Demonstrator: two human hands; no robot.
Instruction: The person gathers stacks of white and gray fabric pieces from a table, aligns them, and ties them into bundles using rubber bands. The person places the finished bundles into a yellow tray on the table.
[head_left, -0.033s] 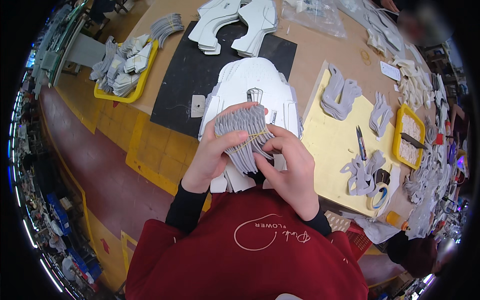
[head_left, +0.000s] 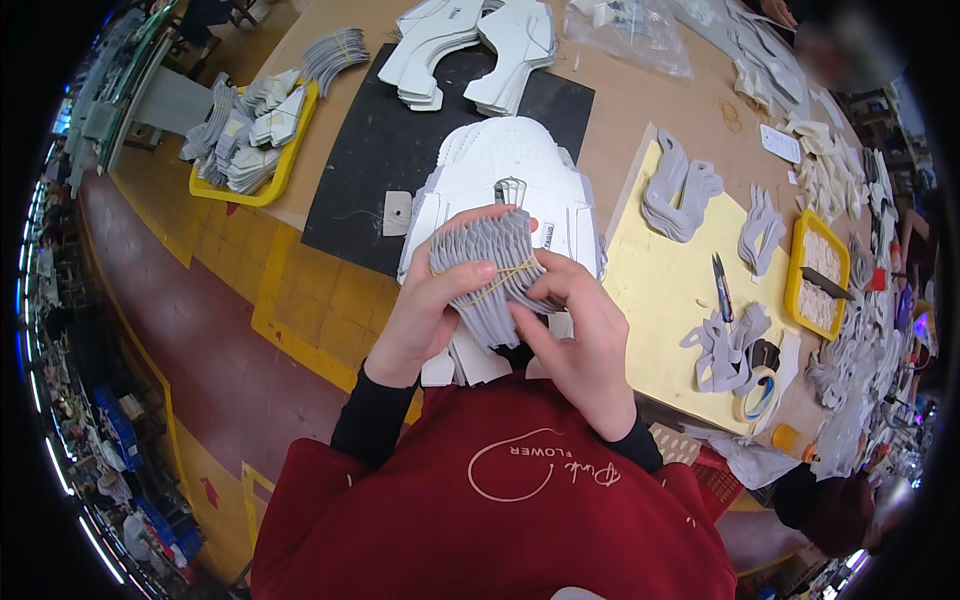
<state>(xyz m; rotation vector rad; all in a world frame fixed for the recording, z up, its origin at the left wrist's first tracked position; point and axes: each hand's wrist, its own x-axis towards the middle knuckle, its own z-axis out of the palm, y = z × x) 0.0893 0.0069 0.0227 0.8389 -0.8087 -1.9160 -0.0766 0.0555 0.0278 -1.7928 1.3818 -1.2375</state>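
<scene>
A bundle of grey cut fabric pieces (head_left: 490,250), bound with a yellow rubber band (head_left: 495,281), is held up in front of me. My left hand (head_left: 436,290) grips its left side, thumb laid across the front and fingers behind. At the lower right edge, my right hand (head_left: 578,325) pinches the ends of the layers between thumb and fingers. Beneath the bundle lies a fanned stack of white cut panels (head_left: 510,150), partly hidden by my hands and the bundle.
A black mat (head_left: 345,190) lies under the panels, with more white pieces (head_left: 510,60) at its far end. To the left, a yellow tray (head_left: 285,175) holds grey bundles. Rightward, a yellow board (head_left: 660,330) bears grey pieces, snips (head_left: 722,285) and a tape roll (head_left: 755,398); a second yellow tray (head_left: 797,270) stands beyond.
My right thumb and fingers have shifted slightly at the edge of the grey layers. My left hand keeps its hold.
</scene>
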